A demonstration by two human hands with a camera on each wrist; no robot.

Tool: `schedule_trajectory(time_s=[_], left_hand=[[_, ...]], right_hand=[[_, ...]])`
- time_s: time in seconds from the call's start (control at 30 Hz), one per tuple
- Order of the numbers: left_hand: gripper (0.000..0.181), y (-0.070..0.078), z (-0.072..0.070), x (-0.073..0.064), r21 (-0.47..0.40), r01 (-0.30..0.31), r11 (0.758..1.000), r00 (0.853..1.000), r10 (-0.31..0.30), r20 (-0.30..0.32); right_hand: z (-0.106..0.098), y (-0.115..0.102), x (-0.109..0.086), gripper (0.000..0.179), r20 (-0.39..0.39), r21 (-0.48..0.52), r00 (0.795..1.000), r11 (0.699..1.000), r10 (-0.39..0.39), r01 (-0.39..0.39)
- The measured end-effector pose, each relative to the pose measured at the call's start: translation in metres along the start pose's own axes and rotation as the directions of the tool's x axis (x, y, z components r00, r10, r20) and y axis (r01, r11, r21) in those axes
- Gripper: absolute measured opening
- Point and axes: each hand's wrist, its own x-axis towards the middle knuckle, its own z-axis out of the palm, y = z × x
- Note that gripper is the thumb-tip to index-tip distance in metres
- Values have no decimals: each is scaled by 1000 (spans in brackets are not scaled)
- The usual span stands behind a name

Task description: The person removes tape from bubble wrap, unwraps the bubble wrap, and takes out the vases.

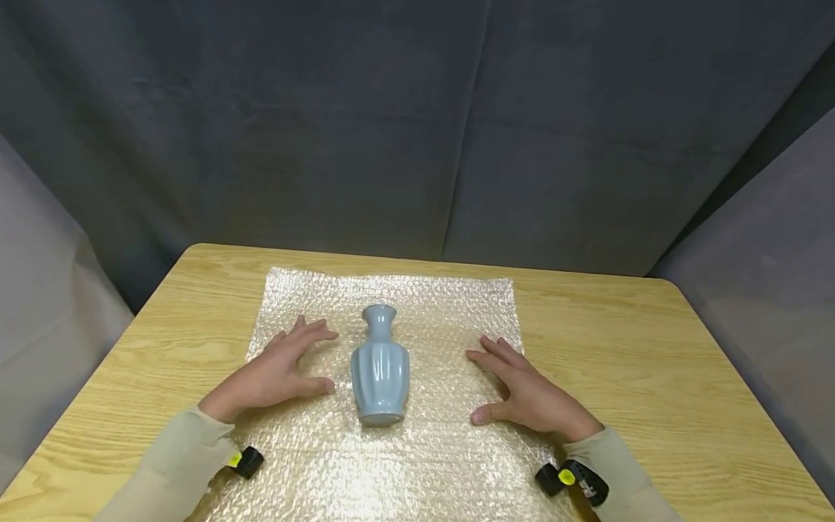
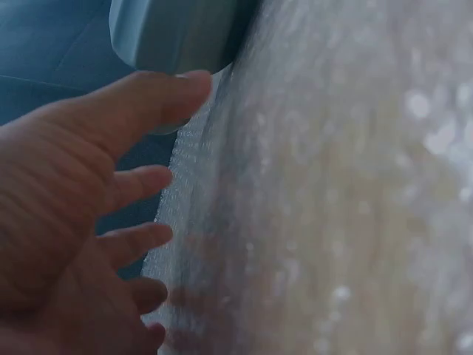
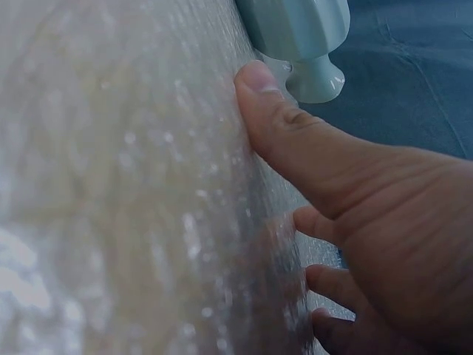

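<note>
A pale blue glazed vase [image 1: 380, 370] lies on its side in the middle of a sheet of bubble wrap [image 1: 443, 464], its neck toward the far edge. To its left, my left hand [image 1: 277, 370] hovers at or just over the wrap with fingers spread, apart from the vase. My right hand [image 1: 528, 391] is at the right side of the sheet, fingers also spread and holding nothing. The left wrist view shows part of the vase body [image 2: 174, 33] beyond the thumb. In the right wrist view the vase's neck [image 3: 314, 78] appears past the thumb.
The bubble wrap covers the middle of a wooden table [image 1: 626, 348] and runs out of view at the near edge. A dark curtain [image 1: 326, 130] hangs behind the table, with pale cloth [image 1: 46, 319] at the left side and more at the right.
</note>
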Motion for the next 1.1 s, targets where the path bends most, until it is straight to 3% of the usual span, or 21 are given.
schedule_trajectory(time_s=[0.2, 0.47, 1.1], left_hand=[[87, 0, 2, -2, 29, -1, 1000, 997, -1, 72], [87, -10, 6, -2, 24, -14, 1000, 999, 13, 42], [86, -10, 6, -1, 38, -20, 999, 999, 19, 35]], right_hand=[[1, 1, 0, 98, -16, -12, 1000, 1000, -12, 11], [4, 3, 1, 98, -26, 0, 999, 999, -35, 35], [6, 7, 4, 98, -29, -7, 998, 999, -52, 52]])
